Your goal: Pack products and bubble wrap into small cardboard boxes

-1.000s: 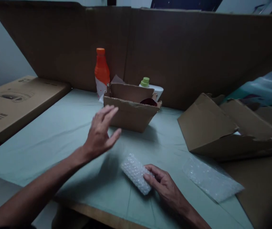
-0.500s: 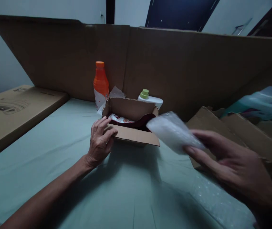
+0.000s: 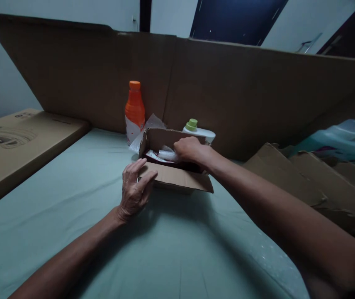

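Observation:
A small open cardboard box (image 3: pixel 180 178) stands on the pale green cloth, its front flap folded outward. My left hand (image 3: pixel 135 187) grips that flap at its left end, thumb on top and fingers around the corner. Inside the box, my right hand (image 3: pixel 190 149) is closed on a bubble-wrapped item (image 3: pixel 168 155); what the wrap covers cannot be made out. Beneath the item lies a printed packet (image 3: pixel 154 157), partly covered, with a dark red lining around it.
Behind the box stand an orange bottle (image 3: pixel 134 112), a crumpled clear wrap (image 3: pixel 154 122) and a white bottle with a green cap (image 3: pixel 202 132). A flat carton (image 3: pixel 25 141) lies left. Cardboard pieces (image 3: pixel 286 174) and teal bottles (image 3: pixel 336 139) are right, bubble wrap (image 3: pixel 273 257) front right.
My right hand has carried the bubble-wrapped item left and forward, from beside the box to inside it. My left hand has stayed on the flap.

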`<state>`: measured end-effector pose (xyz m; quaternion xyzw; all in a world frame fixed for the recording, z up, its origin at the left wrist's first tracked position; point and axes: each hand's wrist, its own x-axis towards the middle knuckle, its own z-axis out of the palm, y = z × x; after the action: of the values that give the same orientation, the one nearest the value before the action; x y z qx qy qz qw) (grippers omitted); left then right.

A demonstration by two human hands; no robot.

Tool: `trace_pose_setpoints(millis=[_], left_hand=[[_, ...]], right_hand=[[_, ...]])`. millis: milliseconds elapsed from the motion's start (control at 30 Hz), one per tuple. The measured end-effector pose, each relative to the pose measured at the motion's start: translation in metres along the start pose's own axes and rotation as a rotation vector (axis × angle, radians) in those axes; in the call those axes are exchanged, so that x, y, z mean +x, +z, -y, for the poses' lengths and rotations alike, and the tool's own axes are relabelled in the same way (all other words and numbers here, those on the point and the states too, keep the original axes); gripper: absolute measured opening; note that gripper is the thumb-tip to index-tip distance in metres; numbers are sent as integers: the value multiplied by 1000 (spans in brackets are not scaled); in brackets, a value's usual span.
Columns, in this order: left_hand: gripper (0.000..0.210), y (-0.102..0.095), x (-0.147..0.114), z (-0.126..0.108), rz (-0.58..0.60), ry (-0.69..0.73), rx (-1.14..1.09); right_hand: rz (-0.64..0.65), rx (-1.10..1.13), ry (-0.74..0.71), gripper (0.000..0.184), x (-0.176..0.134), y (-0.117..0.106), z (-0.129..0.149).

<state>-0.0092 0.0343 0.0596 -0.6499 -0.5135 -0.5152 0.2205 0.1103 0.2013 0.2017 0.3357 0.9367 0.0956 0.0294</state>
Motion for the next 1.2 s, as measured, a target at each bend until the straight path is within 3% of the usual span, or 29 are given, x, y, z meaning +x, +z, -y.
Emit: trace_pose_setpoints(millis=[133, 233, 300, 367, 433, 533, 600, 667, 733, 867, 933, 1000, 1067, 1200], left_hand=[[69, -5, 4, 1, -44, -86, -14], [81, -13, 11, 7, -99, -204, -36], [83, -19, 14, 14, -97, -328, -57], [83, -22, 13, 20, -41, -464, -119], [85, -20, 12, 24, 57, -583, -218], [86, -7, 14, 28, 203, -732, -436], [82, 3, 20, 26, 244, -807, -588], [78, 11, 28, 18, 222, -854, -670], [79, 17, 32, 0, 180, -880, -692], [90, 19, 20, -55, 251, -800, -782], [93, 9, 4, -79, 306, -752, -803], [92, -13, -17, -91, 323, -774, -770], [87, -47, -39, -90, 294, -844, -680], [80, -117, -77, -74, 183, -938, -453]], right_hand=[[3, -77, 36, 24, -20, -13, -8], [-253, -76, 120, 28, -76, -28, -26], [-444, 87, 211, 31, -123, -25, -42], [-524, 339, 322, 32, -160, -5, -56], [-490, 565, 404, 44, -176, 28, -60], [-403, 872, 373, 65, -155, 79, -45], [-384, 1028, 348, 50, -128, 99, -29], [-394, 1090, 359, 35, -111, 107, -20], [-414, 1093, 376, 32, -119, 105, -23], [-433, 1090, 410, 36, -195, 95, -48], [-458, 1048, 444, 36, -231, 92, -52], [-456, 1025, 448, 36, -248, 91, -39], [-408, 1068, 370, 38, -239, 92, -10], [-295, 1204, 109, 46, -182, 90, 50]])
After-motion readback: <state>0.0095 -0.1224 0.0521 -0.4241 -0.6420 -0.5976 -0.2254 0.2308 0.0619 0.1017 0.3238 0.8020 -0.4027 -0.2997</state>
